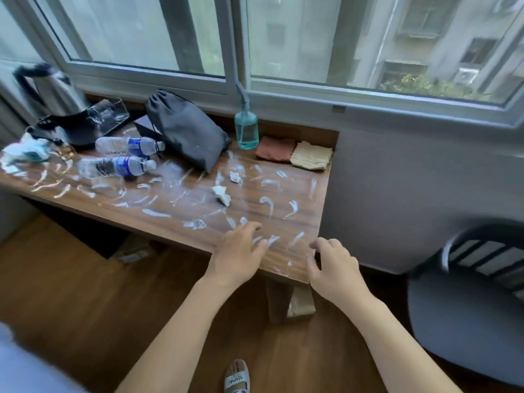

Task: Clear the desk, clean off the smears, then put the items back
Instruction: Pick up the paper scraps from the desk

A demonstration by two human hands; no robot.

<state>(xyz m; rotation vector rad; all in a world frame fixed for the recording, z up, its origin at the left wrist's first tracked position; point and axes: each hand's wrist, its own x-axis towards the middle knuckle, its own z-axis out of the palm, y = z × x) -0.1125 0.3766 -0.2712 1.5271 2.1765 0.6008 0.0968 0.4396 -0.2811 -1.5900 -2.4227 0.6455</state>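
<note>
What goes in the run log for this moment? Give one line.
stage: not started | left hand: open, over desk edge | right hand: open | smears: uncleaned | bottles: on desk

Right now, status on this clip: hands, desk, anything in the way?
Left hand and right hand open, empty, at desk near edge. White smears uncleaned. Two bottles, black bag, spray bottle, cloths not yet cleared.

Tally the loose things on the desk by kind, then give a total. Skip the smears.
Plastic water bottles: 2
Folded cloths: 2
Spray bottle: 1
Dark drawstring bag: 1
Crumpled paper scraps: 2
Kettle: 1
Total: 9, not counting the blurred clutter at the far left.
</note>
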